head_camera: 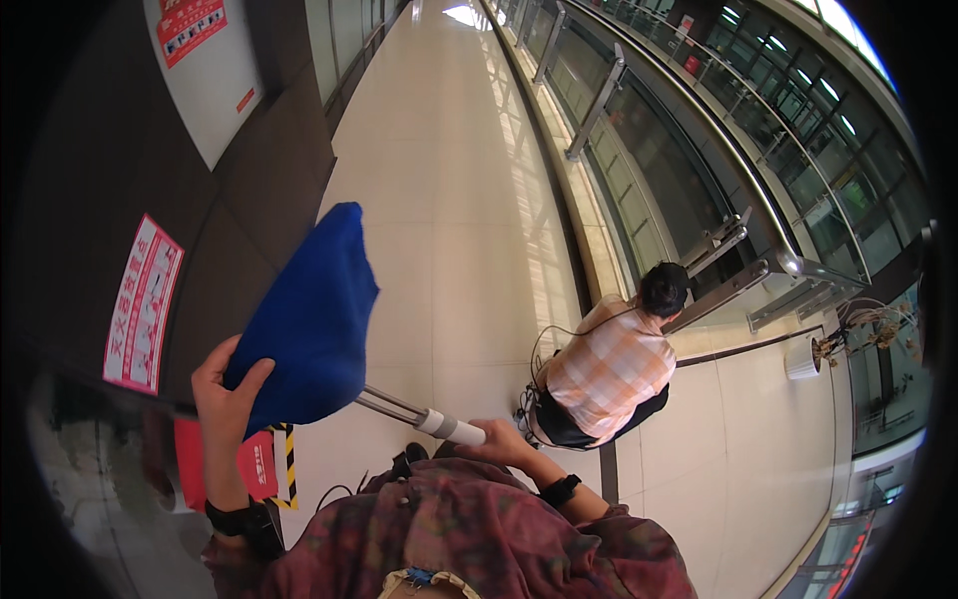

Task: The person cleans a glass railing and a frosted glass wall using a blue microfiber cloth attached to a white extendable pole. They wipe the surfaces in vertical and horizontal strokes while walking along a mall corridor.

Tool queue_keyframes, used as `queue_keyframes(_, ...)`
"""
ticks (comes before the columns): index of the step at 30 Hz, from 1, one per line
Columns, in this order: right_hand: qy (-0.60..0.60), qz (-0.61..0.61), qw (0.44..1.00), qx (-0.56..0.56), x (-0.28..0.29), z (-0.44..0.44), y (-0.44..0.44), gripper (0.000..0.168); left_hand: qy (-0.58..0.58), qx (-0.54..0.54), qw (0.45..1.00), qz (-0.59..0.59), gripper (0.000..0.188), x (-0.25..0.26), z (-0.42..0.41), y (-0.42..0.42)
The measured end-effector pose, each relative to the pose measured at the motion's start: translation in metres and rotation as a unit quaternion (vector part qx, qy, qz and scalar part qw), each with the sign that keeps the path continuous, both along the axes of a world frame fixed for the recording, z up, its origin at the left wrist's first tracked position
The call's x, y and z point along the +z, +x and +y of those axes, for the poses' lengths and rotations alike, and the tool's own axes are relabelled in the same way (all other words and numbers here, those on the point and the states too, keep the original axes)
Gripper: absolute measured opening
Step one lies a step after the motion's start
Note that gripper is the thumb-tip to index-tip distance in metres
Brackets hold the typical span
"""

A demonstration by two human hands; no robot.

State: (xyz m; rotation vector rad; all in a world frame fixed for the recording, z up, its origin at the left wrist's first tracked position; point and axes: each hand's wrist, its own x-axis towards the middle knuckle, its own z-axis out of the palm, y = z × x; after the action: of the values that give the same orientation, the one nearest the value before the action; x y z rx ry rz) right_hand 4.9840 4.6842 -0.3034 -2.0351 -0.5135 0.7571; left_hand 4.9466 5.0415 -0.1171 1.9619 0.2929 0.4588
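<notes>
My left hand [228, 389] pinches the lower left edge of a blue cloth [314, 322], thumb in front. The cloth hangs spread out at a slant beside the dark wall. Thin metal rods [391, 402] run from behind it to a white and grey handle [449, 427]. My right hand [500, 443] is closed around the handle's white end, close to my body. How the rods meet the cloth is hidden behind it.
A person [610, 367] in a checked shirt crouches to the right, beside a glass railing [599, 112] and cables. A red box [258, 460] stands by striped floor tape at left. A potted plant [802, 358] is far right. Pale floor tiles [426, 180] stretch ahead.
</notes>
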Motion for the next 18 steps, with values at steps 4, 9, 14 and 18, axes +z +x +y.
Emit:
queue_keyframes(4,-0.022,0.007,0.999,-0.037,0.001,0.019,0.048,0.034,0.002,-0.014,1.0,0.013,0.036,0.003,0.01,0.067)
queue_keyframes(9,-0.014,-0.01,1.0,-0.026,-0.014,0.042,0.141,0.033,0.025,-0.004,1.0,0.007,0.037,0.002,0.027,0.133)
queue_keyframes(14,-0.012,-0.078,0.996,0.028,-0.024,0.066,0.258,0.034,0.023,0.072,0.996,-0.037,0.044,0.0,0.038,0.21)
queue_keyframes(18,-0.003,-0.103,0.994,0.045,-0.02,0.07,0.356,0.032,0.064,0.113,0.991,-0.041,0.047,0.003,0.046,0.282)
